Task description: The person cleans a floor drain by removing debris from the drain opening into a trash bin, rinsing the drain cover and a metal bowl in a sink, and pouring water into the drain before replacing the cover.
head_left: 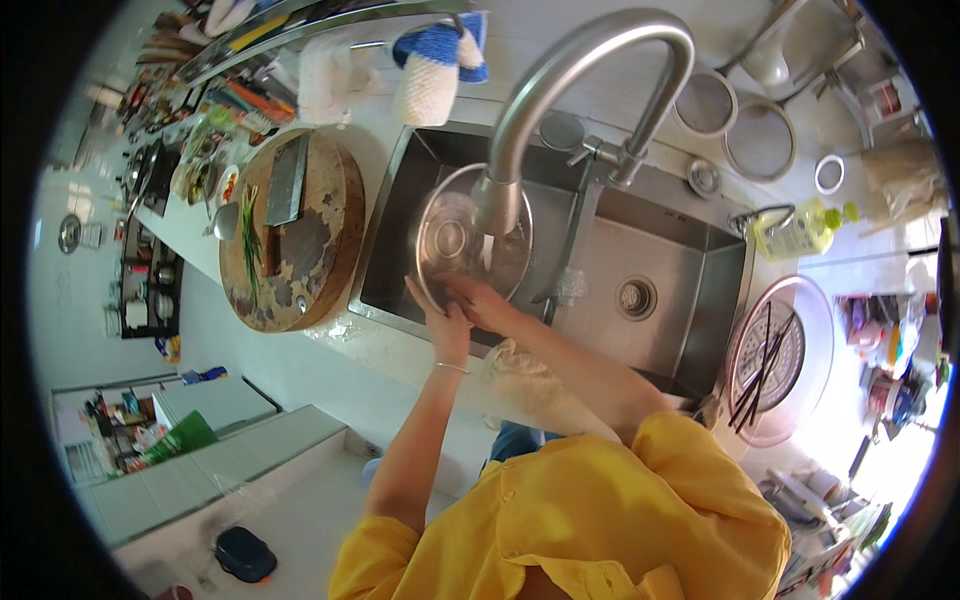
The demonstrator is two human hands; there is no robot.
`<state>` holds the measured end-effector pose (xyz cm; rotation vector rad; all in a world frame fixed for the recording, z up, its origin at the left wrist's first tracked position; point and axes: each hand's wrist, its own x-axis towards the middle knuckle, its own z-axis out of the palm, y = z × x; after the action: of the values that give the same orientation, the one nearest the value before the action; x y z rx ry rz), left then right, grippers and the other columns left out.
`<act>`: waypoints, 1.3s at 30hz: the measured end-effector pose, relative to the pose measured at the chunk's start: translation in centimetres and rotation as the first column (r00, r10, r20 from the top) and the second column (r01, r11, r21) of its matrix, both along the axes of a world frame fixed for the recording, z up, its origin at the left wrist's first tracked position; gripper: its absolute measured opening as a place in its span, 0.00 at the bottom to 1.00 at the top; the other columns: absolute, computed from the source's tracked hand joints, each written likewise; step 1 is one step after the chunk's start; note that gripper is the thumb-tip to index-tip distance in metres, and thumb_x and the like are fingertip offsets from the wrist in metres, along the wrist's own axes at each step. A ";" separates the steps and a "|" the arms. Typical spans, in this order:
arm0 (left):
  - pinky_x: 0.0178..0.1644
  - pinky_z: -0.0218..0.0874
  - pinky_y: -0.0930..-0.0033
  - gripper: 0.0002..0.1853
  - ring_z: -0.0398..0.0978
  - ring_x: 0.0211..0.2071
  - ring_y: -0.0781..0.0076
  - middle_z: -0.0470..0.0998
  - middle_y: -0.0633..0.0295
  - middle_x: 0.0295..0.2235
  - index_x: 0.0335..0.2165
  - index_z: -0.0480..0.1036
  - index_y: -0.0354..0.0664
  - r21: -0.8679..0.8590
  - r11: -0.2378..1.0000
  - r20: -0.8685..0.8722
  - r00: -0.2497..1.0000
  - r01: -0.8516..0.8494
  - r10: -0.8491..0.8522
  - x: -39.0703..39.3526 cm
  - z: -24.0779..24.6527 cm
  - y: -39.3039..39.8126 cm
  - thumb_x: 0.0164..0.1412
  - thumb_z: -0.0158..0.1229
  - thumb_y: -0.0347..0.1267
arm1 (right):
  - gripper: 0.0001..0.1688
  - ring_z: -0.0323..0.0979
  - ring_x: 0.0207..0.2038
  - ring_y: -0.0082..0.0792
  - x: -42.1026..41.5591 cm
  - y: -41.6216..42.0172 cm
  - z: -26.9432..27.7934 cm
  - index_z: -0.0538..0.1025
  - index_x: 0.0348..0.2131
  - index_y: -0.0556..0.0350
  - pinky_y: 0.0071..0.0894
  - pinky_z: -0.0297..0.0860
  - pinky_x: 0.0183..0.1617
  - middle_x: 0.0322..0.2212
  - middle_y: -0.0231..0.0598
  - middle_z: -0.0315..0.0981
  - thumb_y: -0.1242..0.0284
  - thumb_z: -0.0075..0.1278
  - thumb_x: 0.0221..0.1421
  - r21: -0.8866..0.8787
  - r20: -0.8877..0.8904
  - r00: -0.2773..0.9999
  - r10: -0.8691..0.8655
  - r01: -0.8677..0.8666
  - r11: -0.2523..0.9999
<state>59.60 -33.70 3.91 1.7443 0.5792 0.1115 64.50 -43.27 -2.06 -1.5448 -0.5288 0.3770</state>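
A round, shiny bowl or lid (450, 238) with a thin metal rim is tilted in the left basin (390, 247) of a steel double sink, under the faucet (499, 202). A short white streak, apparently water, shows below the spout. My left hand (448, 326), with a bracelet at the wrist, grips the near rim, one finger stretched along its outside. My right hand (484, 306) reaches over that rim, fingertips against the inner surface; whether it pinches anything is hidden. A pale cloth (525, 375) hangs at the counter edge below my right forearm.
Left of the sink, a round wooden chopping board (322, 247) carries a cleaver (287, 180) and green scallions (249, 240). The right basin (600, 300) has a drain strainer (637, 297). Farther right are a yellowish soap bottle (795, 232) and a colander (817, 360) with dark chopsticks.
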 end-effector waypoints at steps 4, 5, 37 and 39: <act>0.43 0.69 0.58 0.49 0.70 0.49 0.45 0.54 0.33 0.60 0.66 0.26 0.50 0.090 0.995 -0.001 0.999 0.050 -0.051 -0.4 3.7 0.9 0.51 0.38 0.16 | 0.22 0.68 0.51 0.42 2.2 -2.5 -5.1 0.73 0.49 0.46 0.38 0.68 0.53 0.49 0.42 0.69 0.74 0.47 0.53 -0.529 0.413 0.880 0.235 0.022 0.848; 0.45 0.69 0.58 0.49 0.69 0.50 0.44 0.52 0.33 0.61 0.66 0.26 0.50 0.153 0.986 -0.042 0.997 0.072 -0.067 -1.0 3.7 2.2 0.51 0.39 0.16 | 0.22 0.66 0.53 0.41 3.5 -3.1 -4.6 0.73 0.50 0.44 0.37 0.65 0.56 0.50 0.39 0.68 0.73 0.45 0.54 -0.739 0.466 0.798 0.383 0.113 0.664; 0.67 0.39 0.59 0.49 0.39 0.67 0.46 0.37 0.43 0.67 0.65 0.24 0.43 0.654 0.752 0.214 0.974 -0.086 -0.075 -1.4 12.8 2.6 0.49 0.35 0.13 | 0.36 0.74 0.39 0.35 4.9 8.1 2.9 0.68 0.48 0.67 0.33 0.69 0.42 0.37 0.47 0.76 0.59 0.61 0.48 0.052 -0.539 0.659 -0.525 0.648 0.760; 0.67 0.39 0.60 0.49 0.39 0.67 0.46 0.39 0.42 0.66 0.65 0.24 0.43 0.666 0.740 0.227 0.970 -0.090 -0.086 -1.7 12.9 2.4 0.48 0.35 0.13 | 0.35 0.73 0.38 0.35 5.5 8.3 3.8 0.71 0.44 0.67 0.33 0.68 0.42 0.36 0.47 0.76 0.56 0.61 0.48 -0.056 -0.574 0.611 -0.545 0.635 0.771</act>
<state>57.88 -31.30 16.84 2.3918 0.3710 0.5986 69.99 -34.96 1.69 -1.2766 0.4312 0.2415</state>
